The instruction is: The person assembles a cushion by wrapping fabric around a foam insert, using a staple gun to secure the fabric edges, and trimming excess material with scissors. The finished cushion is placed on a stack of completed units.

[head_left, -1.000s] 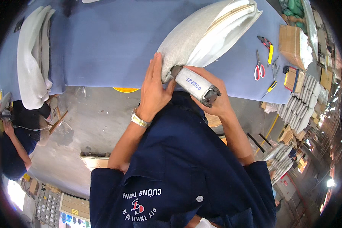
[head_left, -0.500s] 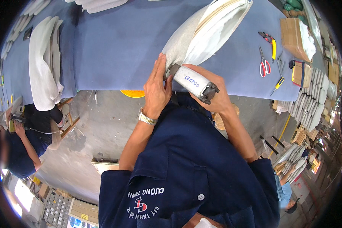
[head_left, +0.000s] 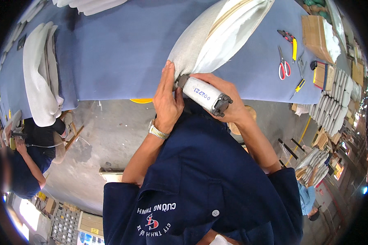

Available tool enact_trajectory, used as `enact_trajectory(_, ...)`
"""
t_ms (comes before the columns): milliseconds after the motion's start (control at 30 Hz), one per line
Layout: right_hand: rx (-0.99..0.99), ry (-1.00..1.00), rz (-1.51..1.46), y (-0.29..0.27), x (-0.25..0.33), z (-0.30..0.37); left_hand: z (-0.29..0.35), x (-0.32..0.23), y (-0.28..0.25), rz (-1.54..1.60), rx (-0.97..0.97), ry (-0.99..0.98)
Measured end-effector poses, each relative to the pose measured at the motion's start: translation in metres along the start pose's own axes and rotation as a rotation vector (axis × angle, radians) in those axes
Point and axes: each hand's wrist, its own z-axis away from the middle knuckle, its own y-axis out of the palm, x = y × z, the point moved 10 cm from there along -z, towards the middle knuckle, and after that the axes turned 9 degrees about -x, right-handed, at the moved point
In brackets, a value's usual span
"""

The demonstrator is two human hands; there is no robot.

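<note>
A long curved upholstered panel (head_left: 189,45), in light grey fabric with white padding and a pale wooden strip, lies on the blue-covered table with its narrow end toward me. My left hand (head_left: 167,96) grips that near end, fingers laid along the fabric's left side and thumb toward the tool. In my right hand (head_left: 229,92) is a silver pneumatic staple gun (head_left: 201,93), its dark nose against the panel's near end. The right fingers are mostly hidden behind the gun's body, so the trigger cannot be seen.
Red-handled scissors (head_left: 284,67), yellow-handled pliers (head_left: 294,47) and a yellow cutter (head_left: 298,87) lie at right, near a cardboard box (head_left: 315,36). Folded grey covers (head_left: 40,73) hang over the table's left edge. A co-worker (head_left: 24,163) works at far left.
The view has shifted slightly. The staple gun and both hands sit a little nearer to me and to the left, the gun still at the panel's end. Both grips look the same.
</note>
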Motion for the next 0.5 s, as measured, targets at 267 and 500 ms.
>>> enact_trajectory(267,0.015,0.090,0.080,0.010,0.006,-0.004,-0.002,0.007,-0.004,-0.022,0.000,-0.032)
enact_trajectory(500,-0.008,-0.027,0.203,-0.008,0.018,0.012,0.001,0.008,-0.008,-0.023,-0.077,-0.038)
